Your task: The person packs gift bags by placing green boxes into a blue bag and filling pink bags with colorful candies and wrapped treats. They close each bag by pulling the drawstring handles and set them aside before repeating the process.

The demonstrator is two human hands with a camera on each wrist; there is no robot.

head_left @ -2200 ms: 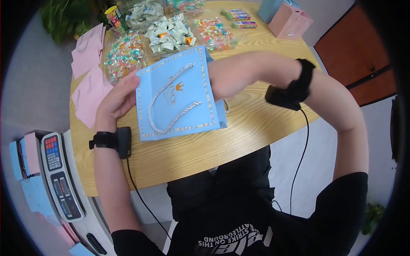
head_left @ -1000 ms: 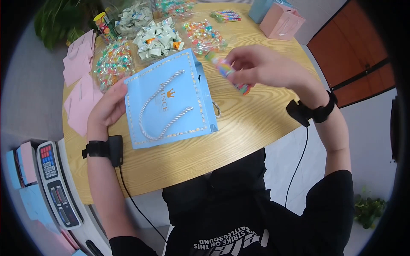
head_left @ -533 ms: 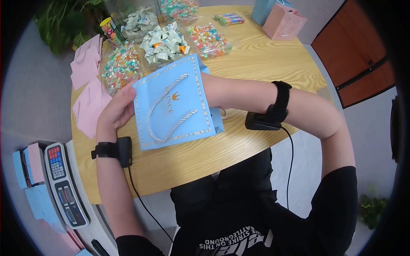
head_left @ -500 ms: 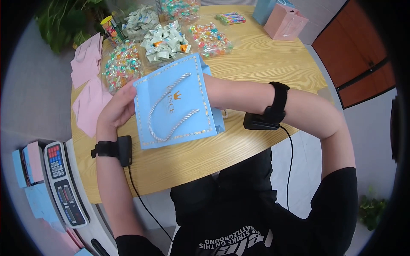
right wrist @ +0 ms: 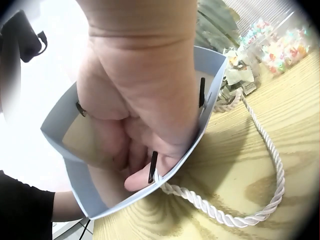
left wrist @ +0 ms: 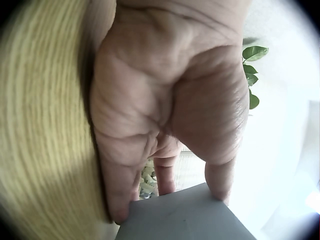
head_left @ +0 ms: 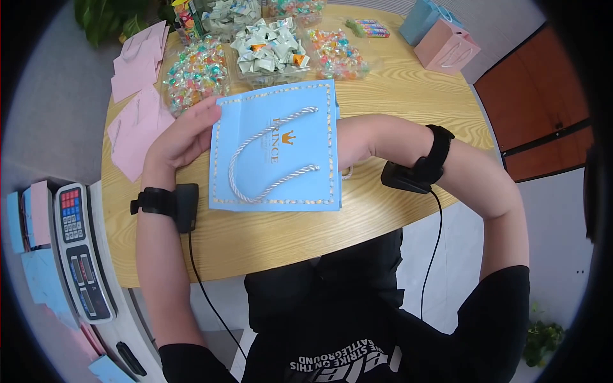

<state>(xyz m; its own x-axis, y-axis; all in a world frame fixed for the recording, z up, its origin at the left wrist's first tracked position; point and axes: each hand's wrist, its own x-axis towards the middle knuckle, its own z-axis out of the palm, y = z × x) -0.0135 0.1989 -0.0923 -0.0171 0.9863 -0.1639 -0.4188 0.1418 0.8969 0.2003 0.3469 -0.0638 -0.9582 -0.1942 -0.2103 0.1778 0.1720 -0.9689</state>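
A light blue paper gift bag (head_left: 274, 182) with a gold crown, "PRINCE" lettering and twisted white rope handles lies on its side on the table. Its mouth faces right. My left hand (head_left: 185, 134) grips the base end, with the thumb at one face of the bag (left wrist: 185, 217) and the fingers at the other. My right hand (right wrist: 135, 95) reaches through the mouth, its fingers bent inside the bag; the head view hides them behind the front panel. I cannot tell whether something is between those fingers.
Clear trays of wrapped candies (head_left: 195, 73) and pale sachets (head_left: 268, 48) stand behind the bag. Flat pink bags (head_left: 137, 127) lie on the left. Colourful candy packs (head_left: 370, 28) and upright pink (head_left: 447, 48) and blue bags (head_left: 424, 22) are at back right. A scale (head_left: 83, 255) sits far left.
A colourful candy pack went from the back of the table into my right hand, outside the bag a second ago; that hand then entered the bag. The left hand kept its grip.
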